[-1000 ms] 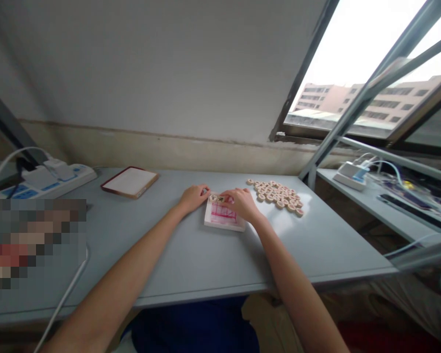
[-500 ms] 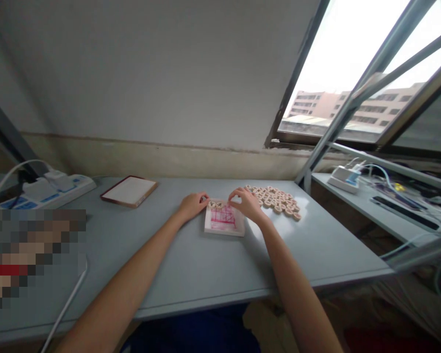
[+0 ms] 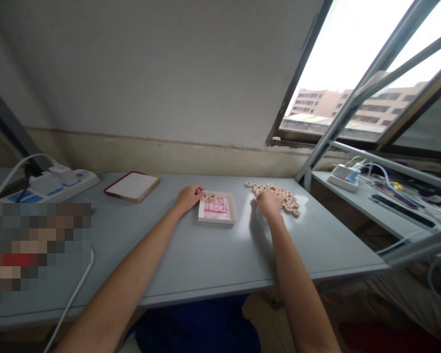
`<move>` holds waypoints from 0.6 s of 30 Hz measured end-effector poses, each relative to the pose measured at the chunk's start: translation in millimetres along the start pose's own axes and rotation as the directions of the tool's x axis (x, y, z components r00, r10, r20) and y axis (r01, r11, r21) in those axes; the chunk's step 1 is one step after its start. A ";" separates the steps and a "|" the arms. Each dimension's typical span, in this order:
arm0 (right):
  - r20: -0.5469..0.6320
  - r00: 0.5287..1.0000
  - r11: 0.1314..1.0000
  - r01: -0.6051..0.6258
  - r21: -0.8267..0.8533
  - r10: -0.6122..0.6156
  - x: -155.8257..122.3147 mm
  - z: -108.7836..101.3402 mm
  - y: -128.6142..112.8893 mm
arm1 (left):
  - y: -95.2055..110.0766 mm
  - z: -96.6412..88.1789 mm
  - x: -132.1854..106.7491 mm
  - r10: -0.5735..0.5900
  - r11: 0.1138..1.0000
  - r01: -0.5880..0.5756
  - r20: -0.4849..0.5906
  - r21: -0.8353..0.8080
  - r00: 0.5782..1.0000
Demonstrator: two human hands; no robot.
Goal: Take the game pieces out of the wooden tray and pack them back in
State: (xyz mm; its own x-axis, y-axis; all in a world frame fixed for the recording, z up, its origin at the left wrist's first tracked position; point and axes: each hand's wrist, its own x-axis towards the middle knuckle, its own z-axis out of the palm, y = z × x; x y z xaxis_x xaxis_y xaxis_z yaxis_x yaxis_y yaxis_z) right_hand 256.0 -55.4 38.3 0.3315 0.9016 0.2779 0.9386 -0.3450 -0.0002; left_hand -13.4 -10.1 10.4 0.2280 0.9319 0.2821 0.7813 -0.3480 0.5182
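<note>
A shallow white box [image 3: 216, 222] with pink line markings inside stands on the table. Small round wooden Chinese chess pieces [image 3: 212, 197] lie along its far inner side, near the left corner. My left hand [image 3: 188, 198] is at that corner, its curled fingers on the box's edge. To the right, a loose heap of similar wooden discs [image 3: 289, 205] spreads over the tabletop. My right hand [image 3: 268, 202] is over the heap's near left side, fingers bent down and drawn together. Whatever is between those fingertips is hidden.
A white panel with a dark red rim [image 3: 132, 186] lies at the back left. A power strip [image 3: 51, 189] with plugs and a white cable [image 3: 71, 299] are on the left. A metal frame post [image 3: 307, 179] rises at the table's right back corner, beside another cluttered table.
My right hand has left the box and moved right to the heap of pieces. My left hand and the box have shifted slightly left.
</note>
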 end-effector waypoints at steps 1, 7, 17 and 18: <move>0.024 1.000 0.999 0.000 0.033 -0.001 0.5 -0.7 -0.6 | 0.8 -0.2 -0.6 -0.002 1.000 0.002 -0.001 0.013 1.000; -0.152 0.959 0.875 0.280 0.395 -0.238 -0.1 -4.3 -21.0 | 5.5 1.5 -3.2 0.034 0.999 -0.034 0.007 0.032 0.999; -0.190 0.713 0.678 0.700 0.224 -0.674 -26.5 -8.6 -55.3 | 11.1 4.5 -4.9 0.103 0.993 -0.104 0.030 0.046 0.994; -0.186 0.718 0.687 0.696 0.209 -0.671 -27.6 -8.1 -56.7 | 10.8 4.6 -4.7 0.106 0.993 -0.107 0.029 0.042 0.994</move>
State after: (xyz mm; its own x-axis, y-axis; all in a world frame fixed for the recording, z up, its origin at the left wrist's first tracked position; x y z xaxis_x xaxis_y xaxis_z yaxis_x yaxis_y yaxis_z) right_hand 192.8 -62.9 38.5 -0.4097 0.8301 0.3781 0.8954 0.4452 -0.0072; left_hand -3.4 -17.7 10.9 0.3265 0.8922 0.3120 0.7761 -0.4415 0.4502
